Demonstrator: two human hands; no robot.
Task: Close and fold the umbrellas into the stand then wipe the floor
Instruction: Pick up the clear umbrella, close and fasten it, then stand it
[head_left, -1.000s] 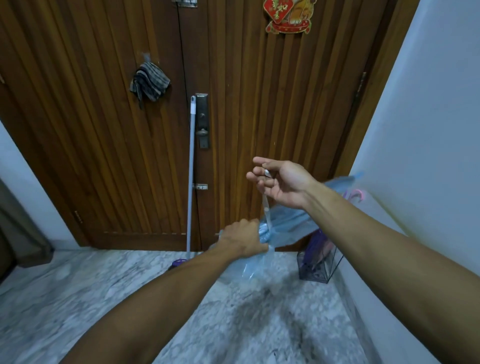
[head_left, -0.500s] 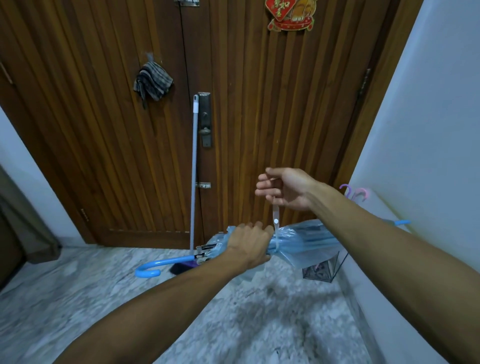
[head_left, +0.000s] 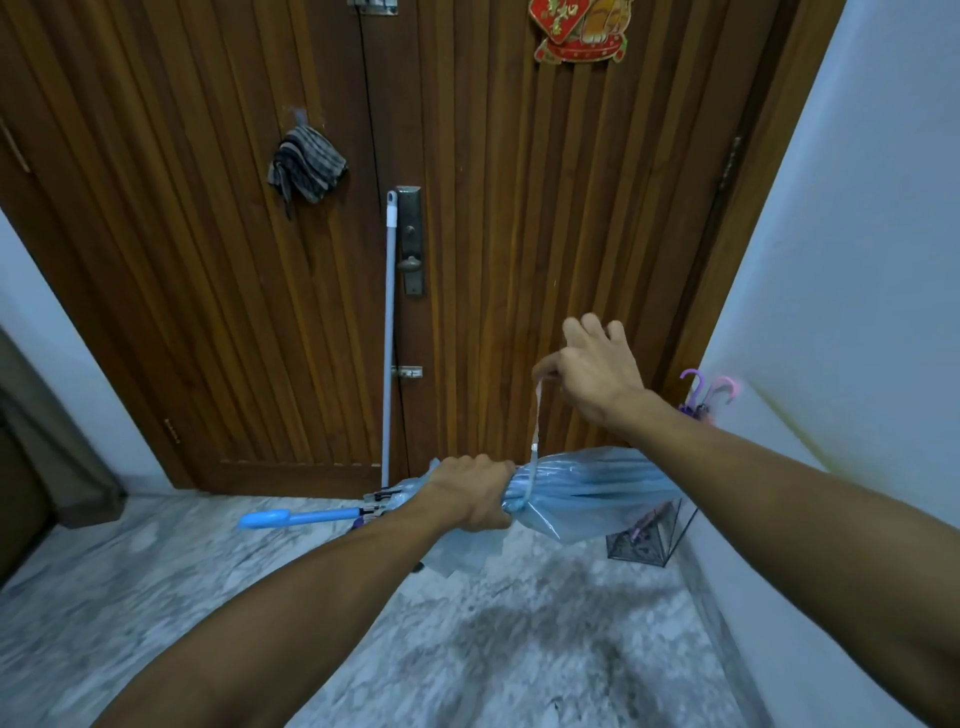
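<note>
Head view: left hand (head_left: 475, 493) grips the furled blue umbrella (head_left: 587, 491) as right hand (head_left: 597, 374), now turned palm-down, pinches its strap (head_left: 536, 421) taut above, ready for wrapping.

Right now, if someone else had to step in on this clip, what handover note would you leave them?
Left hand grips the blue umbrella around its gathered canopy, holding it roughly level above the floor.
Right hand pinches the tie strap, pulled up from the canopy; strap not yet fastened.
Umbrella stand sits in the corner by the wall, with pink and purple umbrella handles showing above it.
Mop handle leans on the door.
Done: blue umbrella closed and bunched.
Left: wrap and fasten the strap, put it in the stand, wipe the floor.
</note>
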